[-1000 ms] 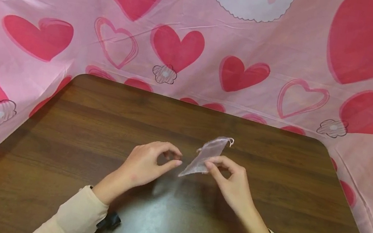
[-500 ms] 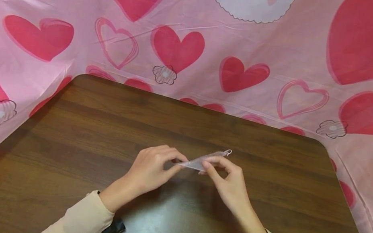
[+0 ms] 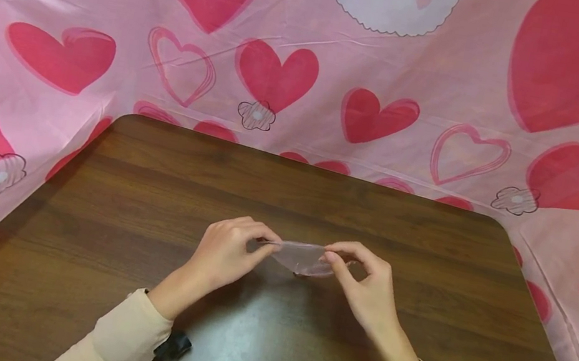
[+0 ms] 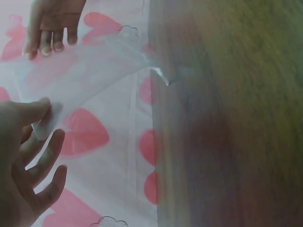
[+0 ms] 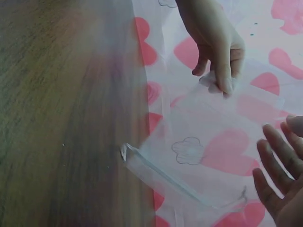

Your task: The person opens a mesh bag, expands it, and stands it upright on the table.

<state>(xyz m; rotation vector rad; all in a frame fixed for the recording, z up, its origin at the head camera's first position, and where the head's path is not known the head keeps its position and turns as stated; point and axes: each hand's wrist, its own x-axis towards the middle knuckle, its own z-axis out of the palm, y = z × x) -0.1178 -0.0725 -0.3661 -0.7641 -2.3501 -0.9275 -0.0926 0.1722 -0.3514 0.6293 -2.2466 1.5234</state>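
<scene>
A sheer white mesh drawstring pouch (image 3: 301, 257) is stretched between both hands above the table. My left hand (image 3: 228, 251) pinches one corner between thumb and forefinger, seen closely in the left wrist view, where its other fingers (image 4: 49, 163) are spread apart. On the other side, my right hand (image 3: 366, 284) pinches the pouch's edge with thumb and forefinger. The pouch hangs down toward me in the head view. A gathered drawstring channel (image 5: 165, 176) crosses its lower end in the right wrist view, with a thin cord loop (image 5: 244, 201) at one side.
The brown wood-grain table (image 3: 182, 176) has rounded far corners. Pink cloth (image 3: 305, 12) printed with red hearts surrounds it on the back and sides. Black devices (image 3: 175, 345) sit under both wrists, beside cream sleeves (image 3: 120, 330).
My left hand came to the pouch, took its corner and drew back left. The pouch turned from slanting up and away to spanning sideways between the hands, its drawstring end now hanging toward me.
</scene>
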